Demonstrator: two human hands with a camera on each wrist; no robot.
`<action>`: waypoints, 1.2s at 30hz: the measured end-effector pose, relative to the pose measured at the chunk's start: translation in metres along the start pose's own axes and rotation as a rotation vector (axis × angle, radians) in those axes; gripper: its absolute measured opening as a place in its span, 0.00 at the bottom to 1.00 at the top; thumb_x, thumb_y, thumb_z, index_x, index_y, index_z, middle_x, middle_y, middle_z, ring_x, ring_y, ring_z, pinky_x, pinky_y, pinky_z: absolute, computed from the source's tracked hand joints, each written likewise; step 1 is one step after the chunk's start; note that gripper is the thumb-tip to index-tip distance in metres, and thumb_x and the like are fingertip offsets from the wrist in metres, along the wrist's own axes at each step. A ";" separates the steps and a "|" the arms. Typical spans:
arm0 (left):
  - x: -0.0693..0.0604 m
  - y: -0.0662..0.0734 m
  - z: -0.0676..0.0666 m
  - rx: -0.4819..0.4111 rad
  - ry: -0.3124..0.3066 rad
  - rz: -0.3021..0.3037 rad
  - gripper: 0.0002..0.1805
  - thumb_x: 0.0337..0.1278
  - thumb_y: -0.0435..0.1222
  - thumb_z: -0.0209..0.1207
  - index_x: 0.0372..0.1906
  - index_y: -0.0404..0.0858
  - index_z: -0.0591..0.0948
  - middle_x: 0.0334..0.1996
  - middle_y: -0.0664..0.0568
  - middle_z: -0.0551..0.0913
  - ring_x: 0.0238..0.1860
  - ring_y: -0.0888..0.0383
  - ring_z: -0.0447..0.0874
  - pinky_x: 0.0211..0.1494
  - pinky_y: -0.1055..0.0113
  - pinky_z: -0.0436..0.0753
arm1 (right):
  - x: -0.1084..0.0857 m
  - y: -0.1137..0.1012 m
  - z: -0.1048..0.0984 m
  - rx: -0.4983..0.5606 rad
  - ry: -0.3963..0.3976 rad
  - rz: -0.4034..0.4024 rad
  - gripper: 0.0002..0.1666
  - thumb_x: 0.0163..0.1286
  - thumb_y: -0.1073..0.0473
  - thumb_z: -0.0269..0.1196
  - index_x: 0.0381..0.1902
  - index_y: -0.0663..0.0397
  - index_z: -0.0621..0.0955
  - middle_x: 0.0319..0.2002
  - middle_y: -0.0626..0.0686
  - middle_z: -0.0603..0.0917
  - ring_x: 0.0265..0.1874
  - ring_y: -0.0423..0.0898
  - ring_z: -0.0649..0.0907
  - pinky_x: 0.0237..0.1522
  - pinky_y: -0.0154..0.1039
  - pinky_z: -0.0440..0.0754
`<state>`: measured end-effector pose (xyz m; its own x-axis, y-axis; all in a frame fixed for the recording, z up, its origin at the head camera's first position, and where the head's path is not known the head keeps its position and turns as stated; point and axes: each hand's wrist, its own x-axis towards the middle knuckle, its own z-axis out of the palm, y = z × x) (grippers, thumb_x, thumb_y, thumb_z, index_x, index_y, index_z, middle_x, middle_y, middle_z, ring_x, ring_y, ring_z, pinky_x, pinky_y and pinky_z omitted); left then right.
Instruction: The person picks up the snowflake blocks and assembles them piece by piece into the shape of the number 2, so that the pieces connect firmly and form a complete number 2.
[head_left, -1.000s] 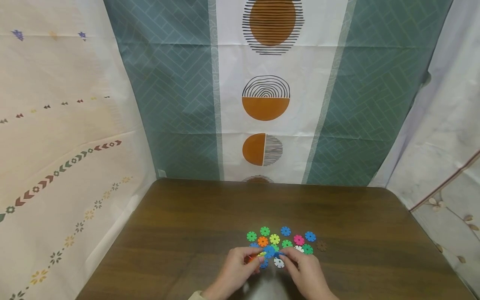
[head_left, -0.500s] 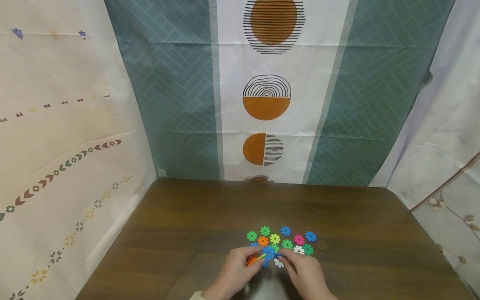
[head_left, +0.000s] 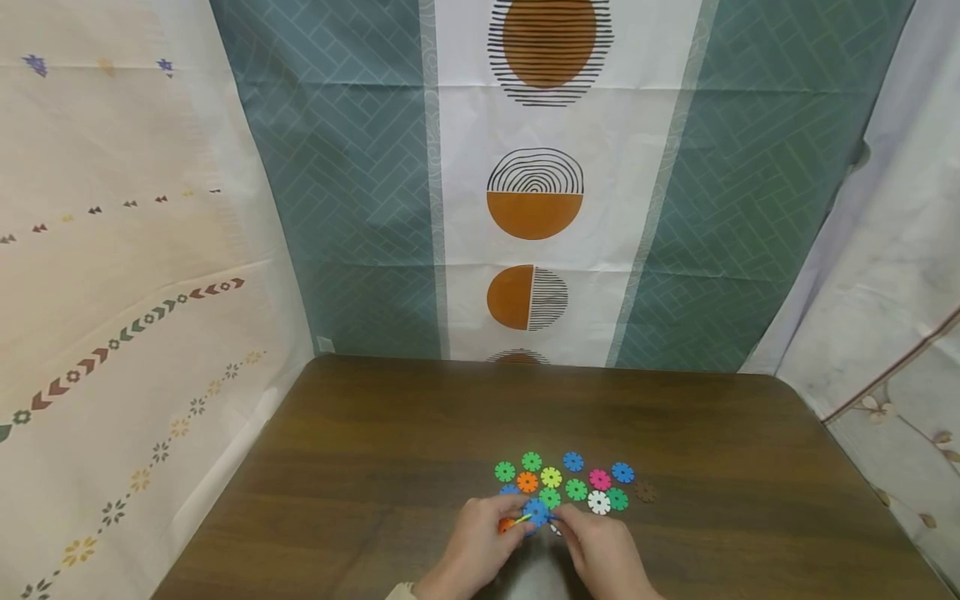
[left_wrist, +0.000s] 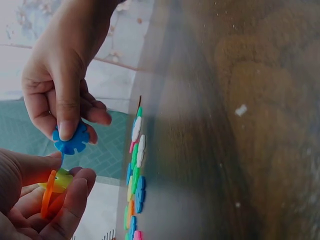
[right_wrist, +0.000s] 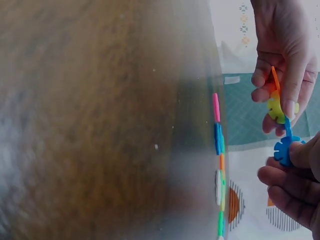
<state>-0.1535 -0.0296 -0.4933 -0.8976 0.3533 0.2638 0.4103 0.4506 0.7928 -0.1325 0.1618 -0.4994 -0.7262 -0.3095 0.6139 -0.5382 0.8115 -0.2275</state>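
Observation:
My left hand (head_left: pixel 480 540) pinches a joined group of notched plastic discs near the front of the table. In the left wrist view, the group includes a yellow disc (left_wrist: pixel 61 181) and an orange disc (left_wrist: pixel 48 194) set crosswise to it. A blue disc (head_left: pixel 536 512) projects from the group between my hands. Thumb and fingers of my right hand (head_left: pixel 606 550) pinch another blue disc (left_wrist: pixel 73 140), whose edge meets the first blue one. How deeply their notches engage is hidden. Both hands are above the table.
Loose notched discs lie flat on the dark wooden table (head_left: pixel 375 467) just beyond my hands, including a pink disc (head_left: pixel 599 479), a white disc (head_left: pixel 598 502) and several green ones. A brown disc (head_left: pixel 646 492) lies at their right. Patterned cloths hang around the table.
My right hand has shifted slightly left and down, bringing its blue disc closer against the other. The near white disc is now mostly covered, while the farther white one shows fully.

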 end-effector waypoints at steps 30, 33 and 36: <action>-0.002 0.008 -0.006 -0.090 0.019 0.026 0.13 0.56 0.40 0.69 0.46 0.44 0.85 0.37 0.61 0.86 0.40 0.66 0.82 0.44 0.69 0.81 | -0.002 -0.005 -0.006 0.035 0.059 0.050 0.22 0.42 0.69 0.79 0.31 0.45 0.81 0.22 0.38 0.83 0.20 0.31 0.76 0.23 0.29 0.77; -0.002 0.008 -0.006 -0.095 0.008 0.013 0.14 0.57 0.43 0.68 0.47 0.45 0.84 0.38 0.62 0.86 0.41 0.67 0.82 0.44 0.69 0.81 | -0.002 -0.005 -0.007 0.036 0.049 0.061 0.21 0.43 0.69 0.79 0.31 0.45 0.81 0.22 0.38 0.82 0.20 0.31 0.75 0.22 0.29 0.77; -0.003 0.009 -0.004 -0.085 0.018 0.032 0.13 0.57 0.42 0.68 0.46 0.43 0.85 0.39 0.60 0.87 0.41 0.67 0.83 0.44 0.70 0.82 | -0.002 -0.005 -0.008 0.038 0.032 0.072 0.20 0.44 0.68 0.78 0.31 0.46 0.81 0.21 0.39 0.82 0.19 0.31 0.74 0.22 0.30 0.77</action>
<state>-0.1482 -0.0301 -0.4846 -0.8875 0.3509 0.2989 0.4242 0.3683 0.8273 -0.1248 0.1622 -0.4939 -0.7497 -0.2346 0.6188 -0.5017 0.8113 -0.3003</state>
